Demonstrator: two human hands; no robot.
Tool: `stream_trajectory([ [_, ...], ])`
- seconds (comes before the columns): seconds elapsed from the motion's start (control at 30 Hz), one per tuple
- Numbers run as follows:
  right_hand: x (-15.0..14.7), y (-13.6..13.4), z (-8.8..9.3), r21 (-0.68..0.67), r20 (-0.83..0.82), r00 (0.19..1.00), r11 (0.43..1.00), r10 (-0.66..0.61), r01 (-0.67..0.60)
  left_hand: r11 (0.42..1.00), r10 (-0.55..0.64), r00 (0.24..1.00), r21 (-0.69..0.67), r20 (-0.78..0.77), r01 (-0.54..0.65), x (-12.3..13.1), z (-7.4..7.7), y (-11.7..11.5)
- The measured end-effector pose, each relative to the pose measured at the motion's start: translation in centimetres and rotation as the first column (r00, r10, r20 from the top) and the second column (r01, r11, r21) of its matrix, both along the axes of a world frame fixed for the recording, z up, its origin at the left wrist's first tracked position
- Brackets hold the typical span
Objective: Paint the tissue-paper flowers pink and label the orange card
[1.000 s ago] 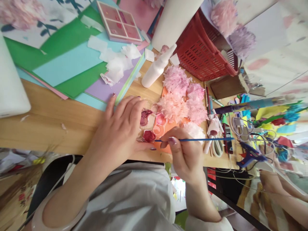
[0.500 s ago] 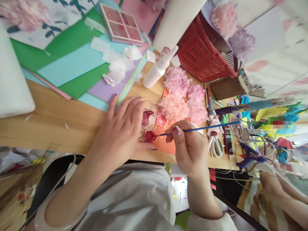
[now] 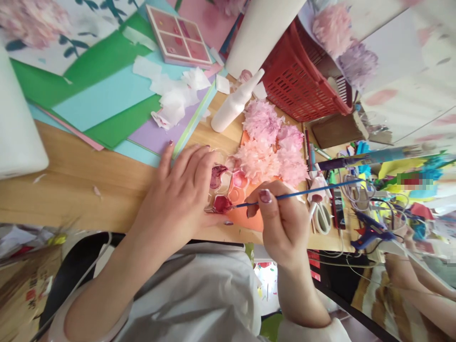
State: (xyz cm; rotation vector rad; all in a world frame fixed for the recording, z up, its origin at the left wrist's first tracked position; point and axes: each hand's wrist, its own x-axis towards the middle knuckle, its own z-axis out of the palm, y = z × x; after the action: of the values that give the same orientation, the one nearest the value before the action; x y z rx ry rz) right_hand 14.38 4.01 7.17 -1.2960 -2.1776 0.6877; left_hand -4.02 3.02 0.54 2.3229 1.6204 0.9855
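Note:
My right hand (image 3: 285, 218) is closed around a thin blue paintbrush (image 3: 306, 191). The brush tip meets the edge of a dark red paint well in a clear plastic palette (image 3: 228, 178). Other wells hold dark plum, pink and orange-looking color. My left hand (image 3: 181, 190) lies flat with fingers stretched along the palette's left side, its thumb near the lower edge. Fluffy pink and peach paper flowers (image 3: 258, 159) sit just beyond the palette, on an orange sheet (image 3: 247, 220). A white squeeze bottle (image 3: 231, 108) stands behind the palette.
Colored paper sheets (image 3: 103, 102), crumpled white tissue (image 3: 174, 99) and a four-part pink case (image 3: 178, 38) lie at left. A red basket (image 3: 292, 76) stands at the back. Scissors (image 3: 321, 218), a blue glue gun (image 3: 370, 231) and cables are at right. Another person's bare limb shows lower right.
My right hand and the brush have shifted slightly right and down, with the tip now at the red well's lower right edge. My left hand stays in place.

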Motion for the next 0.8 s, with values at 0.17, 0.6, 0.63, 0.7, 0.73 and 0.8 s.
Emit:
stream_trajectory([
  [0.17,0.0,0.1,-0.2,-0.085,-0.048,0.999,0.996,-0.017,0.013,1.000,-0.005,1.000,-0.030,-0.011,0.004,0.0,0.3,0.0],
  [0.6,1.4,0.2,-1.5,0.138,-0.081,0.987,0.983,0.137,-0.125,0.997,-0.010,1.000,-0.075,-0.014,0.009,0.1,0.6,-0.1],
  [0.63,1.4,0.2,-1.5,0.162,-0.083,0.985,0.977,0.151,-0.136,0.997,-0.007,1.000,-0.077,-0.020,0.006,0.1,0.6,-0.1],
  [0.7,1.3,0.3,-1.4,0.178,-0.064,0.984,0.972,0.164,-0.151,0.997,0.002,1.000,-0.074,-0.029,-0.004,0.1,0.7,-0.1],
  [0.73,1.3,0.4,-1.4,0.165,-0.056,0.984,0.974,0.167,-0.156,0.997,0.005,1.000,-0.078,-0.026,-0.007,0.2,0.7,-0.1],
  [0.8,1.2,0.4,-1.2,0.126,-0.074,0.982,0.979,0.171,-0.161,0.996,0.009,1.000,-0.092,-0.012,-0.010,0.2,0.7,-0.2],
])
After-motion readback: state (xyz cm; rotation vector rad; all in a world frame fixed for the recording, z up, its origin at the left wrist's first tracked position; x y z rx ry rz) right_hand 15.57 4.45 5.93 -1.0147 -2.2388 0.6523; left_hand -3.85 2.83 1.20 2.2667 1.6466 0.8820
